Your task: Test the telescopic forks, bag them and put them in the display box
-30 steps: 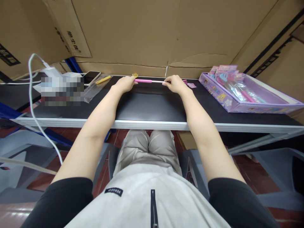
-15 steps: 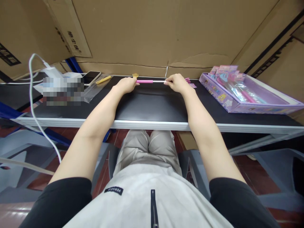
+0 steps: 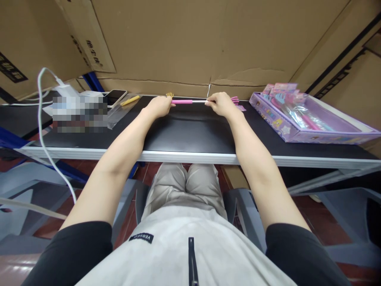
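Between my hands a pink back scratcher [image 3: 182, 102] lies level above the back of the black tabletop, with its metal rod [image 3: 199, 101] drawn out of the handle. My left hand [image 3: 160, 106] is closed around the handle's left end. The thumb and fingers of my right hand [image 3: 220, 104] pinch the rod. Pink claw prongs [image 3: 235, 99] show just past the right hand; their join to the rod is hidden. Behind my left hand stands a small yellow claw [image 3: 169, 95]. Farther left lies a yellow handle [image 3: 130, 100]; whether these two connect is hidden.
On the right a purple display box [image 3: 284, 129] holds several packaged back scratchers [image 3: 297, 107]. To the left are a clear plastic bag [image 3: 116, 116], a phone [image 3: 116, 96], a white charger [image 3: 68, 92] with its cable [image 3: 43, 131], and a blurred item. Cardboard walls [image 3: 190, 43] enclose the back.
My hands and the pink back scratcher stay almost in place. Slightly more of the pink prongs shows beyond my right hand.
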The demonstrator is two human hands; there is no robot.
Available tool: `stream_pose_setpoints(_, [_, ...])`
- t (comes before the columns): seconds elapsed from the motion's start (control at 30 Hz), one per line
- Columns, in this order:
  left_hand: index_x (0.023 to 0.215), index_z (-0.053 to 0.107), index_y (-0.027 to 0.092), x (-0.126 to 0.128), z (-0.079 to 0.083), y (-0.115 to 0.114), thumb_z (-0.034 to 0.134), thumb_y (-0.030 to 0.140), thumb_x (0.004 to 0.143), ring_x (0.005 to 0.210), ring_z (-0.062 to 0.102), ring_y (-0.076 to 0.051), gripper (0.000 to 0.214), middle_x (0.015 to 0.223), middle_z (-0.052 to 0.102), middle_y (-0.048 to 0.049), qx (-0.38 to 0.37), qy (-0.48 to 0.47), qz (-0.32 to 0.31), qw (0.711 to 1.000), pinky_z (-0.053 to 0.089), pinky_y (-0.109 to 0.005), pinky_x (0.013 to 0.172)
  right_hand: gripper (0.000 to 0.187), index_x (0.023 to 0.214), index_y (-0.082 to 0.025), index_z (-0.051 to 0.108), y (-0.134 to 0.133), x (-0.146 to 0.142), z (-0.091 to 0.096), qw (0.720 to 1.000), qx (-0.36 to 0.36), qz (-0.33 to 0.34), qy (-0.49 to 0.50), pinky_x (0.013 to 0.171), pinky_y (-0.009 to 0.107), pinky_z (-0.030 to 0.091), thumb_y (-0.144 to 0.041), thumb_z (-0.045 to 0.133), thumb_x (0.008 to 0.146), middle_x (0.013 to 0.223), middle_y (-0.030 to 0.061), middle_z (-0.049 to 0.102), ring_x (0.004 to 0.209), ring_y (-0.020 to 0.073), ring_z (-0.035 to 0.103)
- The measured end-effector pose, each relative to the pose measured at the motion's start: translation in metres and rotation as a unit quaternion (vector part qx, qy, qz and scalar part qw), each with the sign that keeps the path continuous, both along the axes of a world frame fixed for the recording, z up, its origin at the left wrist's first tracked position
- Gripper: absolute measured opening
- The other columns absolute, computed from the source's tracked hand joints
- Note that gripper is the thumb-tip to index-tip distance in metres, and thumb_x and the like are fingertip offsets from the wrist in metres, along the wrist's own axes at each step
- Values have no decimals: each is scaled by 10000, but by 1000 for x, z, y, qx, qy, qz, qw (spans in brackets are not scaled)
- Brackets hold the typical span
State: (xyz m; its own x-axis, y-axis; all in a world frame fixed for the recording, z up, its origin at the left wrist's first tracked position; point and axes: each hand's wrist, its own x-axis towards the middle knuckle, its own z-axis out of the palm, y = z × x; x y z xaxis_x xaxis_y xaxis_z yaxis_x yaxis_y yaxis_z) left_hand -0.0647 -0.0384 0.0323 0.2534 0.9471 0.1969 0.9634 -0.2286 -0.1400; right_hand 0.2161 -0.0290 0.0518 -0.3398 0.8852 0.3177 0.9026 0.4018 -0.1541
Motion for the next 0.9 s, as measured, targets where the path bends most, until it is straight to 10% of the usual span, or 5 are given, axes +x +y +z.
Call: stream_pose_setpoints(0.9, [1444, 631, 60, 17, -1, -8, 403, 341, 1178, 1353, 714, -407, 450, 1383, 745, -286, -8, -24, -12, 1000, 512, -443, 1130, 329, 1149, -212, 884, -2, -18, -10, 1000, 5, 19, 10, 1005, 436, 473, -381, 609, 1085, 1076, 137, 820, 1088, 335, 703])
